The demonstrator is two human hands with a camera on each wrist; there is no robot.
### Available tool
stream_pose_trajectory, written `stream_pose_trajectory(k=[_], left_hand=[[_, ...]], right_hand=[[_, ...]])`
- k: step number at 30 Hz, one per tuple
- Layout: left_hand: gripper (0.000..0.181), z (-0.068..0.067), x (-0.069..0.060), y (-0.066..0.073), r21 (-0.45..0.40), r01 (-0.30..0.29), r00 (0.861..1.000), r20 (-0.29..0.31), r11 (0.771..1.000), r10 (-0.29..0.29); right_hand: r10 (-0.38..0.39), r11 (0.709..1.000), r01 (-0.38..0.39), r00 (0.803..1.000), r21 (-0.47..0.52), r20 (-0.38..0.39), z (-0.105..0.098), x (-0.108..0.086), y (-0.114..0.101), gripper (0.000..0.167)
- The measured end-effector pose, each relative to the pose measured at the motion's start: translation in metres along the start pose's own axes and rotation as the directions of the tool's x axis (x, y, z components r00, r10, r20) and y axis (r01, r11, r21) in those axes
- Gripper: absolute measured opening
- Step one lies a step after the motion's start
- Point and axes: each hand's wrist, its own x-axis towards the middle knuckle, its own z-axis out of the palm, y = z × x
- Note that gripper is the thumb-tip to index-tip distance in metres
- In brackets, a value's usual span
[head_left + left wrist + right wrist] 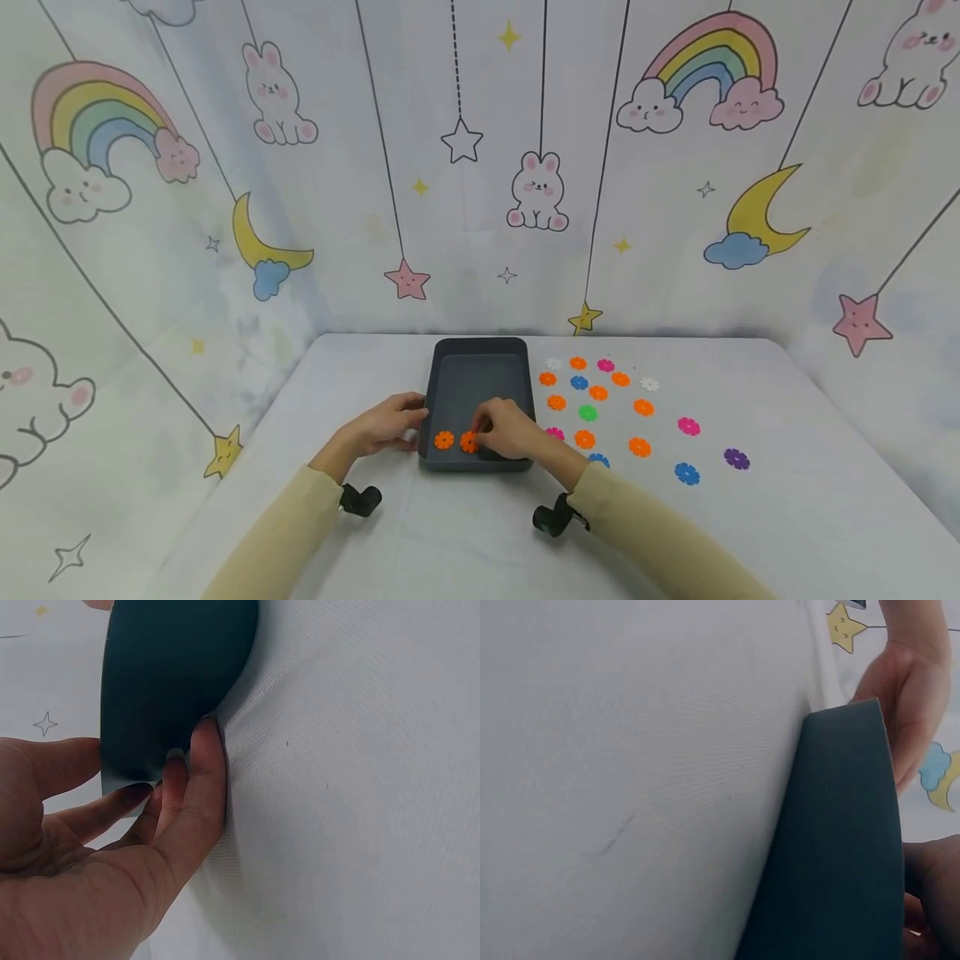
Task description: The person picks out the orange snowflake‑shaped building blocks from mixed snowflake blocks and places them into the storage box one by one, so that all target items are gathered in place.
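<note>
A dark grey rectangular tray (pixel 480 375) lies on the white table. My left hand (pixel 390 423) rests at its left side, fingers (pixel 204 772) against the outer wall and not curled round it. Over the tray's near end, my right hand (pixel 506 427) pinches an orange flower-shaped disc (pixel 468 442) close to the tray floor; the fingertips partly cover it. Left of it, another orange flower-shaped disc (pixel 444 440) lies flat in the tray. In the right wrist view the tray wall (pixel 832 832) hides the held disc and most of the right fingers.
Right of the tray, several flower-shaped discs lie scattered, including a green disc (pixel 588 412), a purple disc (pixel 737 458), a blue disc (pixel 687 473), a pink disc (pixel 688 426) and a white disc (pixel 649 384). A patterned cloth (pixel 465 217) hangs behind the table (pixel 810 517).
</note>
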Motion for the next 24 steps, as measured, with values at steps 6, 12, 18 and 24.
stream_pose_trajectory(k=[6,12,18,24], left_hand=[[0.048,0.000,0.000,0.000,-0.003,-0.008,1.000,0.004,1.000,0.008],[0.049,0.000,-0.003,0.000,-0.001,-0.020,0.999,0.026,1.000,0.020],[0.048,0.001,-0.003,0.000,-0.005,-0.016,1.000,0.019,1.000,0.016],[0.048,0.000,-0.003,0.000,0.002,-0.019,1.000,0.023,1.000,0.019]], right_hand=[[-0.009,1.000,0.009,1.000,-0.019,0.000,0.003,0.001,-0.001,0.005],[-0.010,0.999,0.010,1.000,-0.046,-0.007,0.000,-0.002,-0.002,0.011],[-0.032,0.997,0.031,0.999,-0.075,-0.017,-0.015,-0.013,-0.002,0.019],[-0.021,0.998,0.019,1.000,-0.057,-0.022,-0.039,-0.028,0.004,0.023]])
